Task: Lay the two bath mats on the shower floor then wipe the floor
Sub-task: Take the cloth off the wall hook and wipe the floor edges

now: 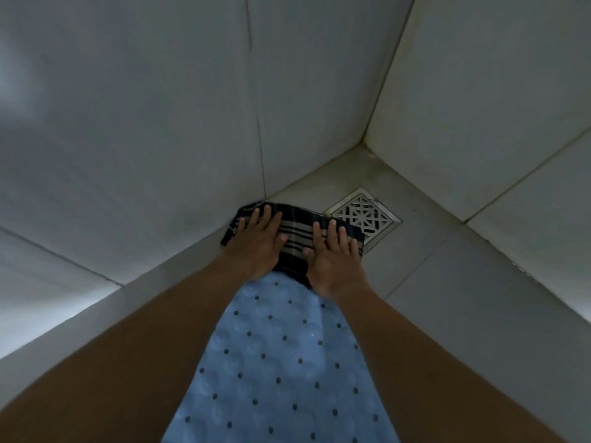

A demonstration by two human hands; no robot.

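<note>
One striped cloth [295, 233] on the shower floor [425, 282], against the left wall [128, 123]. Two hands flat on it: left hand [256, 243], right hand [332, 262], fingers spread, pressing, nothing gripped. One blue bath mat [281, 362] visible, nearer the camera. One drain grate [364, 215] at the cloth's right edge.

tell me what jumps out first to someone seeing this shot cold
Two hands, the left hand and right hand, press flat on a dark striped cloth at the floor's far corner. A blue dotted bath mat runs between the forearms, and a square metal drain sits just right of the cloth.
</note>
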